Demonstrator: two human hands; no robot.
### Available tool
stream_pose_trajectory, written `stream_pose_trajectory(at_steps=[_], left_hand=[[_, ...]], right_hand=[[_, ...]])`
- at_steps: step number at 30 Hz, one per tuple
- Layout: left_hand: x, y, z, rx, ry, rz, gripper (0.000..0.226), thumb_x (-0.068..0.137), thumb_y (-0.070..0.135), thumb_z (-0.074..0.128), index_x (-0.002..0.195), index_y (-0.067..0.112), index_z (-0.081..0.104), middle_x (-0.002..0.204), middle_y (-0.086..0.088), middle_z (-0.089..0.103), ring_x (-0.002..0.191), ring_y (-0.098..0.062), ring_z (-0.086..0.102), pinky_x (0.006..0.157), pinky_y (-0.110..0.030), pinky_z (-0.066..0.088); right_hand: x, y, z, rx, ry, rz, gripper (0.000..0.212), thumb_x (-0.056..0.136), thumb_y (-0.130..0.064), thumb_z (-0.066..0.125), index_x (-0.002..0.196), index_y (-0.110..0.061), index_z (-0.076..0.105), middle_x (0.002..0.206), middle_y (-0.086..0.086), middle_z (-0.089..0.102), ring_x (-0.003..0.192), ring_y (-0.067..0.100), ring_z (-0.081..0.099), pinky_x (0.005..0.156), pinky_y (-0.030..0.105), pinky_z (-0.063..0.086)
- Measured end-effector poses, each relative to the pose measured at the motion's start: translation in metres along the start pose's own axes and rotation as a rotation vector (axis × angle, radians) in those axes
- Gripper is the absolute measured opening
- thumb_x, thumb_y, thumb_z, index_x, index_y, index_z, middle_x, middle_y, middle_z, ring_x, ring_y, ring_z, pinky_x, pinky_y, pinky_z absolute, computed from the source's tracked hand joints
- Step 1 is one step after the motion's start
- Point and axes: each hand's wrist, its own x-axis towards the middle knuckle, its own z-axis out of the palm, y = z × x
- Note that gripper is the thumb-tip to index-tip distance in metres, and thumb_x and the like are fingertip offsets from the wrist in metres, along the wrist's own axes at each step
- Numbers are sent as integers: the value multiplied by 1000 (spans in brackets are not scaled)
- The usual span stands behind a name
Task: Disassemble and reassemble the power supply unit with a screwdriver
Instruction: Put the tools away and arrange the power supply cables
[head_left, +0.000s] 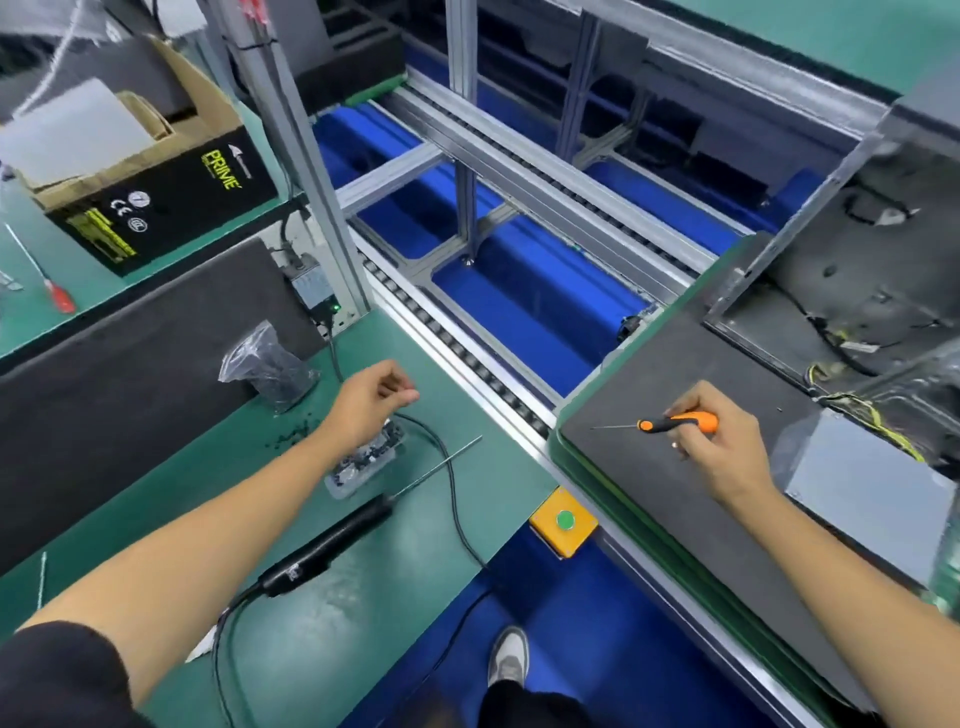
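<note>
My right hand (722, 447) grips an orange-and-black screwdriver (675, 423) by its handle, the thin tip pointing left over the dark foam mat (649, 467). The grey power supply unit (872, 488) lies on that mat just right of the hand, with yellow and black cables (878, 421) running off behind it. My left hand (371, 400) hovers with curled fingers above a small clear tray of dark screws (363, 462) on the green bench (311, 597); whether it pinches a screw I cannot tell. A black electric screwdriver (332, 545) with a long bit lies near the tray.
An open computer case (841, 249) stands at the far right. A black PRIME carton (156, 208), a red-handled screwdriver (57, 299) and a bag of screws (267, 369) sit on the left. A roller conveyor (467, 358) separates the benches; a yellow button box (563, 522) is on its edge.
</note>
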Motion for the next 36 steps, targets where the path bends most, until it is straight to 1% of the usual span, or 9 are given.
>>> stream_pose_trajectory(at_steps=[4,7,10,12,15,19,22,31,36], left_hand=[[18,100,90,-55,-258,244,12,89,16,79,90,17,67,83,6,70,76,-7,66,73,-19,51],[21,175,165,-74,-406,396,14,89,18,79,88,23,65,84,4,68,78,-15,64,78,-28,51],[15,240,231,-95,-515,503,12,89,23,79,91,29,69,83,11,70,79,-5,64,77,-22,51],[7,274,268,-102,-561,545,11,88,22,79,90,30,72,85,13,72,81,-1,66,76,-18,48],[-9,309,312,-132,-604,555,20,81,19,85,82,34,71,83,12,74,79,-1,66,76,-15,47],[-29,328,349,-153,-627,574,19,74,19,90,78,25,73,80,10,74,77,-5,68,73,-18,51],[-36,333,365,-143,-636,587,20,71,23,92,76,25,72,78,12,74,74,-2,67,72,-16,50],[-45,334,381,-148,-626,565,18,74,28,90,77,32,73,79,12,74,73,-4,65,68,-12,48],[-44,332,385,-134,-658,578,17,78,24,87,79,30,72,81,12,73,75,-6,65,71,-19,51]], right_hand=[[4,-8,-60,42,78,-56,21,66,-12,53,71,-32,59,58,-11,58,51,8,47,54,25,38],[-2,-9,-119,56,122,-67,9,60,-23,55,66,-30,57,59,-1,56,49,13,43,56,28,34],[-16,-2,-178,63,164,-76,7,59,-26,56,65,-26,54,60,1,54,48,10,41,55,31,39],[-29,6,-211,34,187,-86,7,61,-23,55,67,-24,52,57,-8,51,49,6,41,54,27,36],[-45,25,-248,-26,209,-77,6,63,-12,53,67,-16,50,56,-4,45,52,13,38,53,30,34],[-62,46,-276,-26,194,-63,6,64,-7,54,68,-7,50,55,-5,48,49,4,39,49,20,35],[-71,58,-286,-19,172,-59,10,66,-5,55,66,-14,51,56,-14,51,49,5,44,50,11,33],[-77,81,-286,-100,140,-54,4,66,-12,58,69,-14,55,65,2,59,65,21,56,62,46,52],[-76,84,-285,-119,122,-40,5,67,-19,57,71,-22,55,68,-2,61,67,18,60,66,50,54]])
